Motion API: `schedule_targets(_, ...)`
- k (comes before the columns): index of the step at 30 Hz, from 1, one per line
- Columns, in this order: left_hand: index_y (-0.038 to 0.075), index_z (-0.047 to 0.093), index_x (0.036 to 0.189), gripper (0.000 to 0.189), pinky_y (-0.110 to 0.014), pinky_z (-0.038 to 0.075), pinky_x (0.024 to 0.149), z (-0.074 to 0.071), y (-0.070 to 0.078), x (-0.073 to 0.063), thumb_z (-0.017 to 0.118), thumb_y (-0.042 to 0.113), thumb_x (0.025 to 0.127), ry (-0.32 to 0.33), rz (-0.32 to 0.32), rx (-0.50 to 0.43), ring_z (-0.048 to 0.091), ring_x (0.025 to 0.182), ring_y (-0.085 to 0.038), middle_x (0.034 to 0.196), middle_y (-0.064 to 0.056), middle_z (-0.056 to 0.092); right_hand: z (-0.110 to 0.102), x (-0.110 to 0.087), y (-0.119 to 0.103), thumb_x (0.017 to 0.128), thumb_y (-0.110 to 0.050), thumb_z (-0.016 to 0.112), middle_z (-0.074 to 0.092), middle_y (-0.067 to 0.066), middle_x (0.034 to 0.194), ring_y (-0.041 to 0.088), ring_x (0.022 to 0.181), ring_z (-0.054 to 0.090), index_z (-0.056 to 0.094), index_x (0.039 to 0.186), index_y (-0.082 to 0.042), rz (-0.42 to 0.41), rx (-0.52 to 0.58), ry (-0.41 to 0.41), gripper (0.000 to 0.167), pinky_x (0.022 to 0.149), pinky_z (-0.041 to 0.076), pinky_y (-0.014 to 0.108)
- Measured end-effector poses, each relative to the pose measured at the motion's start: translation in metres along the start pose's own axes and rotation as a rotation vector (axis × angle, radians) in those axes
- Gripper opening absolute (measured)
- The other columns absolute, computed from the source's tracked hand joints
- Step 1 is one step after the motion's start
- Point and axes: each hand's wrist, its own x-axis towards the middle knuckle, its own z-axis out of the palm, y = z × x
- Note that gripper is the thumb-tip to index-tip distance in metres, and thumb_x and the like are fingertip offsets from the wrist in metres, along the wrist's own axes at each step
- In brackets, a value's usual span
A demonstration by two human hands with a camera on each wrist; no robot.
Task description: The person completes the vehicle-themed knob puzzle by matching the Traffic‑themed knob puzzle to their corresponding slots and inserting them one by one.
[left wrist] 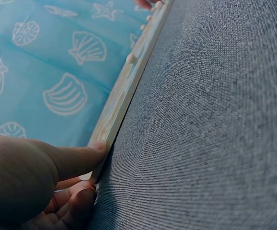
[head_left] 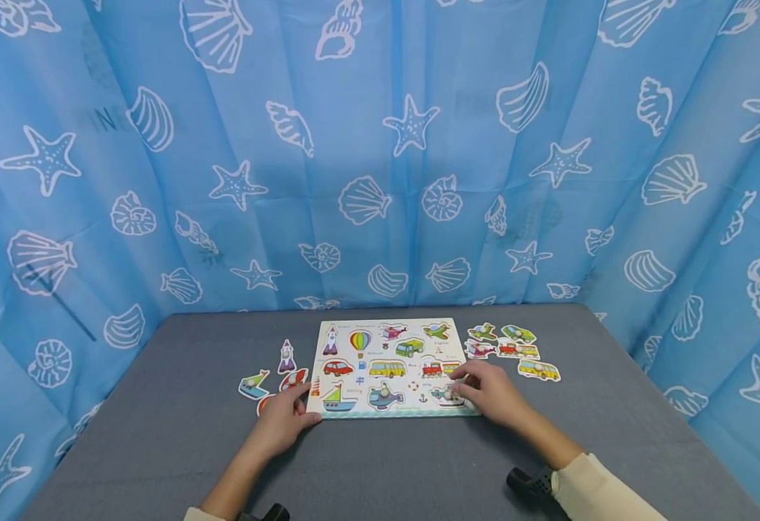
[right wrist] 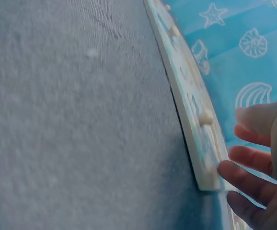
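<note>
A wooden peg puzzle board (head_left: 367, 347) printed with vehicles lies flat on the table. My left hand (head_left: 281, 418) grips its near left corner; in the left wrist view the thumb (left wrist: 83, 158) lies on the board's edge with curled fingers below. My right hand (head_left: 492, 391) is over the near right corner, fingers parted and loosely bent, holding nothing. Close to its thumb in the right wrist view is a round wooden knob (right wrist: 206, 117). A submarine piece (head_left: 385, 396) and a ship piece (head_left: 444, 395), partly hidden by the right hand, sit along the near row.
Left of the board lie a rocket piece (head_left: 286, 357), a sailboat piece (head_left: 253, 384) and red pieces partly behind the left hand. At its right are a yellow bus piece (head_left: 539, 370), a red train piece (head_left: 518, 349) and several others. A blue shell-print curtain (head_left: 367, 246) hangs behind the grey table (head_left: 393, 470).
</note>
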Motion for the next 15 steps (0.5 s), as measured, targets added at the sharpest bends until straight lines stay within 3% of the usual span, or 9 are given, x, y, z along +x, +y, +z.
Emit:
schedule_targets(9, -0.006, 0.059, 0.126, 0.057, -0.025, 0.031, 0.051, 0.0, 0.0, 0.002, 0.082, 0.011, 0.076, 0.002, -0.003, 0.005, 0.04, 0.053, -0.01, 0.064, 0.004, 0.046, -0.003, 0.01, 0.015, 0.084, -0.004, 0.073, 0.062, -0.002, 0.08, 0.013, 0.072, 0.053, 0.07, 0.089, -0.006, 0.151, -0.117, 0.086, 0.007, 0.068, 0.044, 0.036)
schedule_targets(15, -0.006, 0.059, 0.126, 0.058, -0.026, 0.032, 0.051, -0.001, 0.001, -0.001, 0.082, 0.011, 0.076, 0.0, -0.005, 0.007, 0.041, 0.053, -0.011, 0.064, 0.003, 0.046, -0.006, 0.019, 0.026, 0.083, -0.003, 0.071, 0.059, 0.001, 0.078, 0.017, 0.071, 0.052, 0.068, 0.087, -0.006, 0.17, -0.19, 0.119, 0.005, 0.066, 0.043, 0.037)
